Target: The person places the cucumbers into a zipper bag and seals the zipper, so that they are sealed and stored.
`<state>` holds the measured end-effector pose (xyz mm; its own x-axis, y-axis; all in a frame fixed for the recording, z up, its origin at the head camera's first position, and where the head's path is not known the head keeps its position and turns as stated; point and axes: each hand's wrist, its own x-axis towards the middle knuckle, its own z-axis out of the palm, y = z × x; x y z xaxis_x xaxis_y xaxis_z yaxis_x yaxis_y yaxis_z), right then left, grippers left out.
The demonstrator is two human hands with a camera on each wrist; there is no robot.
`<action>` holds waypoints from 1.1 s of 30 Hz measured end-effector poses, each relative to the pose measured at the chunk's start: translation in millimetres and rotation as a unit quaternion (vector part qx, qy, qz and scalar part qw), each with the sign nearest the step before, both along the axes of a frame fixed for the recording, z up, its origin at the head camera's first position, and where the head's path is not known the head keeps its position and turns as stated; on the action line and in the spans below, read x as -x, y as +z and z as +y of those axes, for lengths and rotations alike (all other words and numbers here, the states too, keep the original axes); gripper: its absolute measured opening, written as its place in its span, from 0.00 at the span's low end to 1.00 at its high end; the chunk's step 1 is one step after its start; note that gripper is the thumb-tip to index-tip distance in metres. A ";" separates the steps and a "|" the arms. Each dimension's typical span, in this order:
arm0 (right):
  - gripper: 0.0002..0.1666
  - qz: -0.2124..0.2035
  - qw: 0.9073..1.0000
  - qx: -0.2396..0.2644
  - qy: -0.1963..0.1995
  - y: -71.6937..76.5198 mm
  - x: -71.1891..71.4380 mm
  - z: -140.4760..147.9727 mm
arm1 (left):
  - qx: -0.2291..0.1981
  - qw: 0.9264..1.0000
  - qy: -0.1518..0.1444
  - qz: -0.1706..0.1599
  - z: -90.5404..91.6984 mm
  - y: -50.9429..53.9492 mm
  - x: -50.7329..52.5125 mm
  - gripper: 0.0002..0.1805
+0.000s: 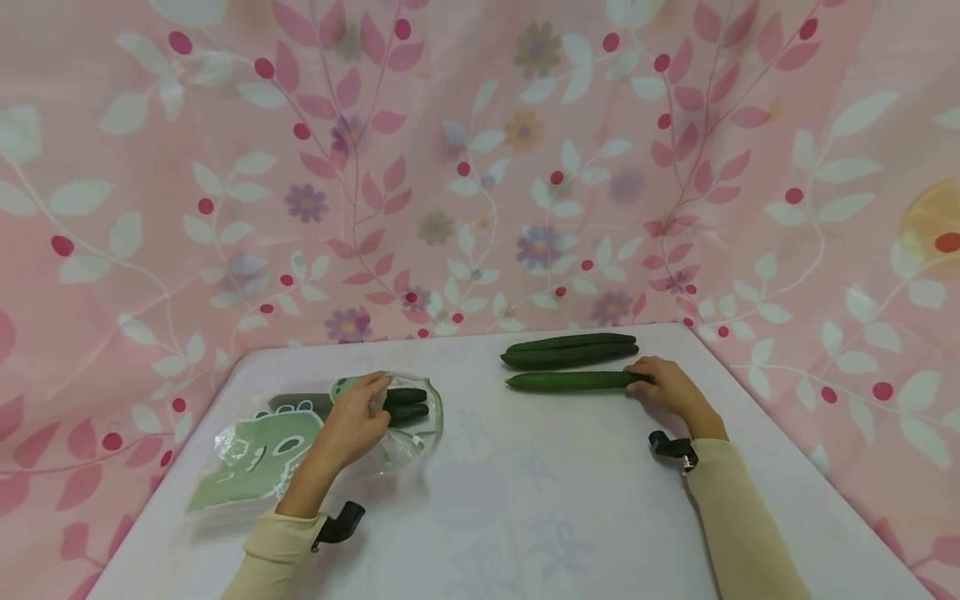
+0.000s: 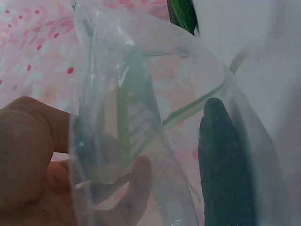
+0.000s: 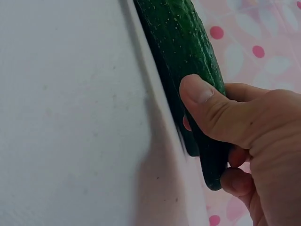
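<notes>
My right hand (image 1: 667, 387) grips the right end of a cucumber (image 1: 570, 382); in the right wrist view the thumb lies across the cucumber (image 3: 188, 52) with fingers curled beneath. On the left, my left hand (image 1: 356, 425) pinches the upper edge of a clear plastic zip bag (image 1: 262, 458) printed with a green cartoon dinosaur. Cucumbers (image 1: 407, 414) lie inside the bag, their ends near its mouth on the right. Through the film in the left wrist view, one cucumber (image 2: 225, 160) shows beside the fingers.
Behind the gripped cucumber, more cucumbers (image 1: 570, 350) lie side by side near the back edge of the white table (image 1: 510, 500). A pink floral curtain (image 1: 480, 167) hangs around the table. Black camera mounts (image 1: 341, 523) sit on both wrists.
</notes>
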<state>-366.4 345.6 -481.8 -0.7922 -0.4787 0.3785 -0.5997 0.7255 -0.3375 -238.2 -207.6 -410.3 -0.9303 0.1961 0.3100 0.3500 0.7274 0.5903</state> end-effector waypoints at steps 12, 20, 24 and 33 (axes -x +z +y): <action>0.19 0.025 0.999 0.021 0.033 11.6 -2.0 -19.9 | 0.003 1.000 -0.010 -0.003 0.9 0.8 -0.6 0.36; 0.19 0.031 0.997 0.041 0.058 20.0 -1.0 -40.2 | 0.005 1.000 -0.016 -0.009 1.7 -0.7 0.0 0.37; 0.19 0.025 0.996 0.042 0.068 24.0 -0.5 -48.5 | 0.008 1.000 -0.017 -0.009 1.3 -0.7 -0.6 0.37; 0.19 0.004 0.997 0.042 0.065 32.2 -4.5 -56.7 | 0.010 1.000 -0.019 -0.015 0.1 -1.3 0.0 0.37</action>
